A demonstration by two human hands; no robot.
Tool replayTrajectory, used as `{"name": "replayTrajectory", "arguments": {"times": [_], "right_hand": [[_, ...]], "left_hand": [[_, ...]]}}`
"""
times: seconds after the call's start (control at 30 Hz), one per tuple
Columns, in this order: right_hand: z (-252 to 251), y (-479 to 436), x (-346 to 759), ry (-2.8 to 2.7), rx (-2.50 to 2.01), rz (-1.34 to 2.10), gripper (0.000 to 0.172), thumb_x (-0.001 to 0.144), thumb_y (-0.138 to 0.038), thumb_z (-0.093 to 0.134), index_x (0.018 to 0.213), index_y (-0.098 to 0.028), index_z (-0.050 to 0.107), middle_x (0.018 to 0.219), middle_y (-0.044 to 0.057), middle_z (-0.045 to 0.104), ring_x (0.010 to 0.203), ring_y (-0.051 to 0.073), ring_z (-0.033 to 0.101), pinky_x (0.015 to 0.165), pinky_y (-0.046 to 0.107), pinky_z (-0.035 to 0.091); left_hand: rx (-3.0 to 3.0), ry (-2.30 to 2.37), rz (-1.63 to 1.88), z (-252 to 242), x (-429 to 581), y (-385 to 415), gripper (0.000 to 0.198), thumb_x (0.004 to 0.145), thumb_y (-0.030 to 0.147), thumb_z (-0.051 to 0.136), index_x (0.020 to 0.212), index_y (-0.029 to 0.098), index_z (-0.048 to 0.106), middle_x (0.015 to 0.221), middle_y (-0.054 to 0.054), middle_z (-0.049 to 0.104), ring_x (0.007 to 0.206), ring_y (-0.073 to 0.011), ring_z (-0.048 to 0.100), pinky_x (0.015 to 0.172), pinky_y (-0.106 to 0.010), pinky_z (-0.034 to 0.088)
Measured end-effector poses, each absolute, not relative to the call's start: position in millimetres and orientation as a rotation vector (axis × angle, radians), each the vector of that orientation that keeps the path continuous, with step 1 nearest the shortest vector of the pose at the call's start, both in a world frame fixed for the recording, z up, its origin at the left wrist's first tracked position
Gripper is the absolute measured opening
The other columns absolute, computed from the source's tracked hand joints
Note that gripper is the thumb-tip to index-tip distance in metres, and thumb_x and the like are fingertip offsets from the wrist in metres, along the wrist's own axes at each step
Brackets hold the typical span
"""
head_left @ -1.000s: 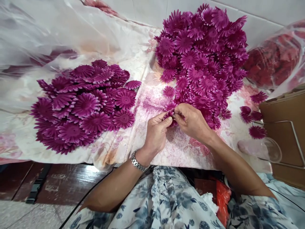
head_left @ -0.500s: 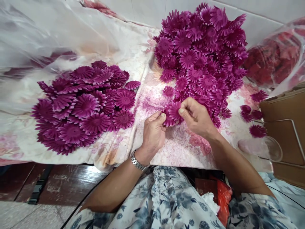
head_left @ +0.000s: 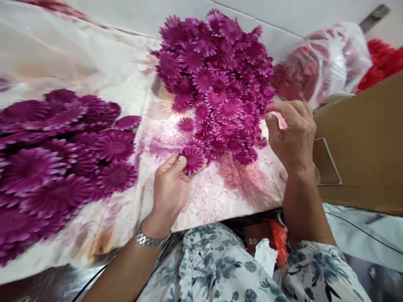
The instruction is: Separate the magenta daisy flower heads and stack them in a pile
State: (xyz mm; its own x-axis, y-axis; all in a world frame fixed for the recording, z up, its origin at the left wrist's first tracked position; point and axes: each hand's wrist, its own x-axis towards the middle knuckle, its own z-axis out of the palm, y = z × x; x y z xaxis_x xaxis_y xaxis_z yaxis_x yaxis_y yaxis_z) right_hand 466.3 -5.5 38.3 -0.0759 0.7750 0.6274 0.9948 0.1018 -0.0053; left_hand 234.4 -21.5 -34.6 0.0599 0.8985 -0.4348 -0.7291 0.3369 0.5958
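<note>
My left hand (head_left: pixel 170 186), with a metal watch on its wrist, pinches a small magenta fabric flower (head_left: pixel 193 158) at the near edge of a tall heap of small magenta flowers (head_left: pixel 217 71). My right hand (head_left: pixel 292 134) hovers at the heap's right edge. Its fingers are curled, the thumb is apart from them, and nothing shows between them. A flat spread of larger purple flowers (head_left: pixel 56 159) lies to the left. Everything rests on a stained pale cloth (head_left: pixel 94 63).
A clear plastic bag of red flowers (head_left: pixel 317 63) lies at the back right, with loose red material (head_left: pixel 382 63) behind it. A brown cardboard box (head_left: pixel 365 142) with a wire loop (head_left: pixel 329 165) stands close to my right hand. My flowered clothing fills the bottom.
My right hand has let go of the flower and moved right to the heap's edge. My left hand keeps the flower. The view has swung to the right.
</note>
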Motion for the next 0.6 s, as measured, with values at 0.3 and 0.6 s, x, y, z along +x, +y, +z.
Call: {"name": "replayTrajectory", "arguments": {"times": [0.3, 0.6], "right_hand": [[32, -135, 547, -1.817, -2.18, -0.389, 0.032, 0.084, -0.047, 0.053, 0.086, -0.02, 0.069, 0.083, 0.005, 0.071, 0.083, 0.021, 0.062, 0.081, 0.037, 0.041], [16, -153, 547, -2.022, -2.136, -0.526, 0.026, 0.082, -0.043, 0.058, 0.093, -0.021, 0.067, 0.092, 0.004, 0.072, 0.089, 0.021, 0.063, 0.093, 0.04, 0.034]], "left_hand": [[0.339, 0.88, 1.181, -34, 235, -23, 0.012, 0.075, 0.009, 0.059, 0.069, 0.016, 0.066, 0.075, 0.0, 0.071, 0.074, -0.0155, 0.067, 0.075, -0.037, 0.06], [0.366, 0.865, 1.186, -32, 237, -23, 0.01, 0.074, 0.008, 0.058, 0.069, 0.013, 0.065, 0.071, -0.001, 0.07, 0.068, -0.0153, 0.067, 0.073, -0.035, 0.06]]}}
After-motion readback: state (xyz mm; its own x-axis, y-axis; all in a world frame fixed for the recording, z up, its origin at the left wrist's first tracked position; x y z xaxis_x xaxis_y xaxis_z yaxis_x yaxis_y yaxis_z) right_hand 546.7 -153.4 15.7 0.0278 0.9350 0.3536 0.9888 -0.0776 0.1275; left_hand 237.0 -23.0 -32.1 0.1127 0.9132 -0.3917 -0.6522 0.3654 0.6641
